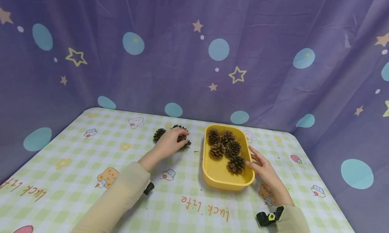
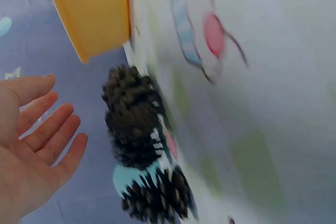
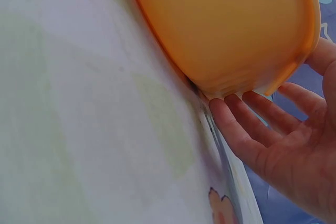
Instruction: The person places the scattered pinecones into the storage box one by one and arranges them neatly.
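Observation:
My left hand (image 1: 170, 142) reaches over loose pine cones (image 1: 159, 135) on the table, thumb and fingers spread apart and partly hiding them. Seen from the left wrist, the hand (image 2: 39, 145) is beside the dark brown cones (image 2: 134, 114), a gap between its fingertips and them. To their right stands a yellow rectangular box (image 1: 218, 174) holding several pine cones (image 1: 217, 150), mostly toward its far end. My right hand (image 1: 264, 169) is at the box's right side. Its extended fingers (image 3: 252, 121) touch the outer wall, with the thumb up at the rim.
A green-and-white checked tablecloth (image 1: 188, 216) with printed cartoons covers the table. Small dark crumbs lie scattered near the box. Behind the table hangs a purple curtain (image 1: 170, 71) with stars and blue dots. Each wrist wears a black strap (image 1: 268, 217).

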`<state>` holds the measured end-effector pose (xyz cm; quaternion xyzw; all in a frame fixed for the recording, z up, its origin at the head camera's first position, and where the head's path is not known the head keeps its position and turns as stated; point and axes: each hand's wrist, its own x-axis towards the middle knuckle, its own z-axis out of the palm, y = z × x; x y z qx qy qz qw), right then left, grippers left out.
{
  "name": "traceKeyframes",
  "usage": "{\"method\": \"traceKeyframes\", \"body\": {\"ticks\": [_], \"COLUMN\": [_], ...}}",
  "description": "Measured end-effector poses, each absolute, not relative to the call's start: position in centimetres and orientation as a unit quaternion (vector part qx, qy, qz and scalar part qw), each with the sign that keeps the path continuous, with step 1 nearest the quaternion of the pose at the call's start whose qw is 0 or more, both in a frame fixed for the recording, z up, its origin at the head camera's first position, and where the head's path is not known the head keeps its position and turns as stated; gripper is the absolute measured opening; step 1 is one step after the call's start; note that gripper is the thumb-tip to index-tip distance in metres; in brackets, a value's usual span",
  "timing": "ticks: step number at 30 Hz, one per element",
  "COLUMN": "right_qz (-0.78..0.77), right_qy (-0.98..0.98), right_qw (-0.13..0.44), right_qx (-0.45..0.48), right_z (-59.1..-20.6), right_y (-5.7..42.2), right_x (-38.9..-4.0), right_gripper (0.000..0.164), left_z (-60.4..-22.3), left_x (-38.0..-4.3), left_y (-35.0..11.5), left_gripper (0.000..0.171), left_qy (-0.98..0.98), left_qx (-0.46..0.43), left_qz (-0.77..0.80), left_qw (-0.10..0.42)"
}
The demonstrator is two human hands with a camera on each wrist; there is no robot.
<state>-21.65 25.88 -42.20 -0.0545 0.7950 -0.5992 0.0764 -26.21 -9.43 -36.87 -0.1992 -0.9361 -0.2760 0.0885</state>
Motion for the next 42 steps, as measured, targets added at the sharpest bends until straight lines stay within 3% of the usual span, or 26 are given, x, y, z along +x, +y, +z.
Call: {"method": "traceKeyframes", "body": {"ticks": [19, 29, 42], "right_qz": [-0.601, -0.602, -0.6], "right_qy": [0.794, 0.793, 0.794], "right_qw": [0.074, 0.076, 0.079], "right_qx": [-0.055, -0.055, -0.054], "right_z": [-42.0, -42.1, -42.0], "right_y": [25.9, 25.9, 25.8], "right_x": [-21.6, -21.7, -21.6], "right_gripper": [0.064, 0.064, 0.065], "left_z": [-38.0, -38.5, -39.2], "left_x": [-28.6, -29.2, -29.3], "left_y": [-15.8, -16.6, -16.6], "left_gripper": [0.044, 0.056, 0.057], "left_qy": [-0.939, -0.944, -0.946], "left_qx": [-0.138, -0.117, -0.097], "left_qz": [-0.299, -0.3, -0.305], "left_qw": [0.103, 0.073, 0.045]}}
